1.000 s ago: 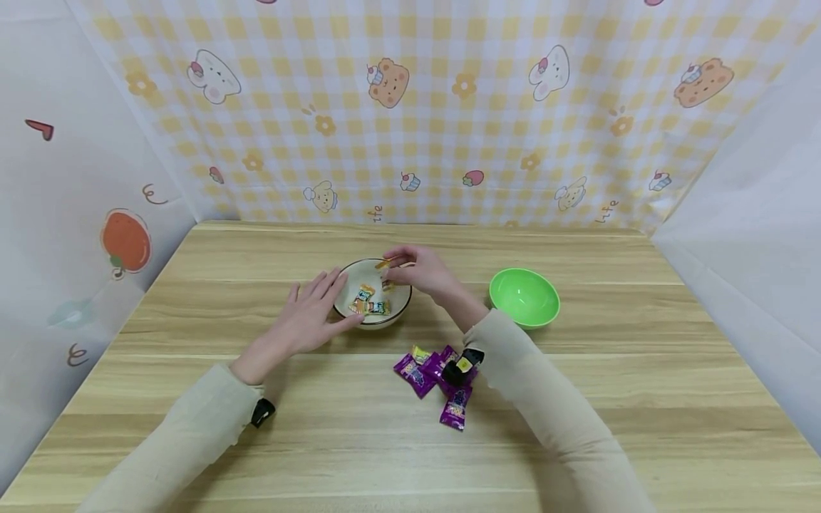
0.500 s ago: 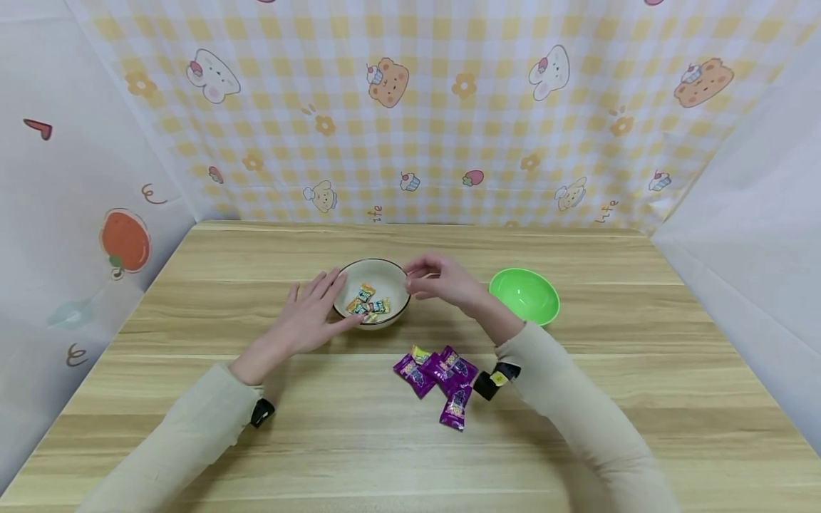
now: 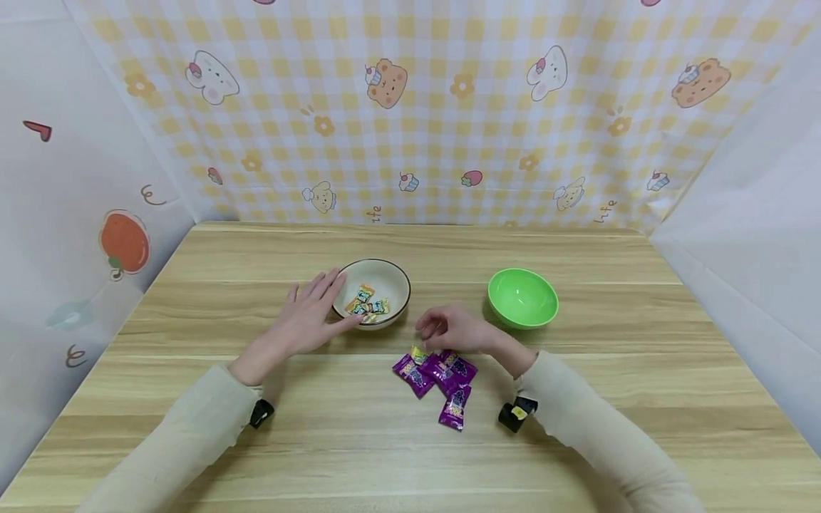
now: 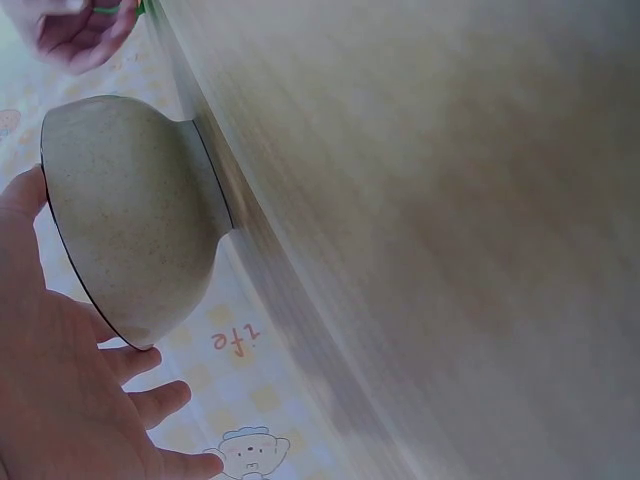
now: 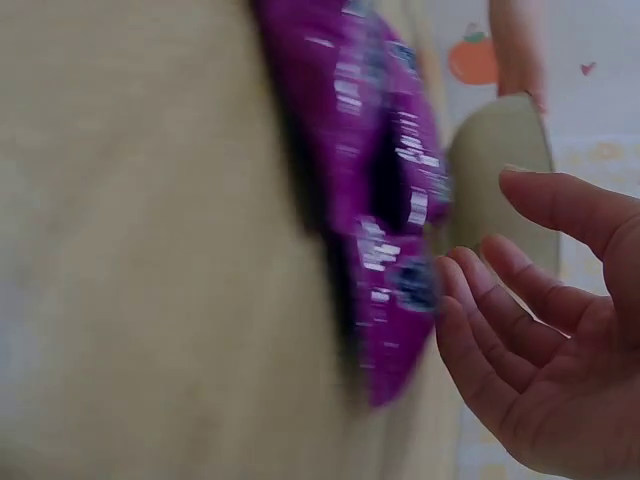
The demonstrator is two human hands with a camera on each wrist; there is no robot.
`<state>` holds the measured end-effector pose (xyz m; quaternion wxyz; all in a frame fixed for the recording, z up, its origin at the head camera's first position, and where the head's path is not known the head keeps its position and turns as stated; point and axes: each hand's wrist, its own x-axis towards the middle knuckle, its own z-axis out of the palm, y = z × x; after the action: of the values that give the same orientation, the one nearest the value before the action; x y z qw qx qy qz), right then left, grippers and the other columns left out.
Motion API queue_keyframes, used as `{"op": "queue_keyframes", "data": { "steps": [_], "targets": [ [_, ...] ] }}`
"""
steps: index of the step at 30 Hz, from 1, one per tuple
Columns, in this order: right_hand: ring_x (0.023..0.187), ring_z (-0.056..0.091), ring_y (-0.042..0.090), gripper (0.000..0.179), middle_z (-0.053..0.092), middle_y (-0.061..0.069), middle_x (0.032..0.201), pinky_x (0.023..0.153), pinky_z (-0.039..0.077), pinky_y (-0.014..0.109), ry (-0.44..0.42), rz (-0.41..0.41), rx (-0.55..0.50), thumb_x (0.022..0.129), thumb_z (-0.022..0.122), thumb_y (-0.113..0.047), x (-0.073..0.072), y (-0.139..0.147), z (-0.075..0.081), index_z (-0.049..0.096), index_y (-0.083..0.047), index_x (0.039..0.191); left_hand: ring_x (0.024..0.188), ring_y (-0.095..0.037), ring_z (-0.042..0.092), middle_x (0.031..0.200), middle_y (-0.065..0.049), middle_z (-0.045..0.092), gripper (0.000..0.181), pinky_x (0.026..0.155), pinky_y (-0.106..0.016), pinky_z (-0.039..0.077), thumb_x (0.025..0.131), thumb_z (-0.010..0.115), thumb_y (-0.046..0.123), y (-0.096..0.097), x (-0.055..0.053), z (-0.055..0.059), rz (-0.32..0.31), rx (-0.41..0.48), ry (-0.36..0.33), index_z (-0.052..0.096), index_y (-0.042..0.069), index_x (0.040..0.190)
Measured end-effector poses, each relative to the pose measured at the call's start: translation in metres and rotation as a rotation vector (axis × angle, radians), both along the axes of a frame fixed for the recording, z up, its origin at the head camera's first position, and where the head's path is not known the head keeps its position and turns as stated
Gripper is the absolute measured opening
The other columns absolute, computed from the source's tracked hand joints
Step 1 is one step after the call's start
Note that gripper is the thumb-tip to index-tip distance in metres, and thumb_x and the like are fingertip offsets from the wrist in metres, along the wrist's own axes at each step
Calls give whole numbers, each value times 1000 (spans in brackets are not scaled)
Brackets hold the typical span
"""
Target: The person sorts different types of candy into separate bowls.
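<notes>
My left hand (image 3: 304, 319) spreads its fingers at the left side of a cream bowl (image 3: 380, 274) with a dark rim. In the left wrist view its thumb and a finger touch the rim of the same bowl (image 4: 135, 220). Several small yellow-and-green candies (image 3: 364, 293) lie in it. My right hand (image 3: 457, 328), loosely bent with nothing in its fingers, hovers over a pile of purple wrapped candies (image 3: 455, 406). A yellow candy (image 3: 418, 355) pokes out at the back of that pile, close under the fingertips. In the right wrist view, purple wrappers (image 5: 395, 300) appear beside the fingers.
A bright green bowl (image 3: 522, 299) stands on the right, behind my right wrist. The wooden table (image 3: 321, 442) runs back to a yellow checked cloth (image 3: 436, 128), with white cloth (image 3: 64, 235) at the sides.
My right hand dropped a yellow-and-green candy into the cream bowl, then moved right and toward me, over the purple pile. The left hand stayed at the bowl.
</notes>
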<state>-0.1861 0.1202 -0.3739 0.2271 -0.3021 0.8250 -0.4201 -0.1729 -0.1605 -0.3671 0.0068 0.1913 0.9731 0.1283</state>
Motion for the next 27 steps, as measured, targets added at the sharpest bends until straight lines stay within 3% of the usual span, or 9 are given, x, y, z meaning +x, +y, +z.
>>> {"op": "queue_keyframes", "data": {
  "steps": [7, 13, 27],
  "targets": [
    [77, 56, 12, 27, 60, 5, 86, 70, 46, 23, -2, 50, 16, 73, 69, -4, 6, -2, -8, 59, 1, 98, 130, -31, 9, 146, -10, 8, 87, 97, -58, 2, 81, 37, 65, 1, 0, 0, 0, 1, -6, 13, 7, 142],
    [74, 54, 12, 30, 58, 6, 85, 69, 46, 23, -14, 41, 30, 71, 69, 0, 10, -7, -8, 59, 1, 99, 130, -31, 8, 146, -10, 7, 88, 97, -58, 2, 81, 37, 65, 1, 0, 1, 1, -6, -13, 12, 7, 142],
    [71, 50, 9, 18, 55, -3, 77, 67, 42, 22, 176, 68, 159, 71, 70, -7, 14, -10, -9, 63, -8, 88, 130, -30, 9, 146, -9, 8, 87, 97, -57, 3, 81, 36, 66, 0, 0, 1, 4, -7, -7, 13, 8, 142]
  ]
}}
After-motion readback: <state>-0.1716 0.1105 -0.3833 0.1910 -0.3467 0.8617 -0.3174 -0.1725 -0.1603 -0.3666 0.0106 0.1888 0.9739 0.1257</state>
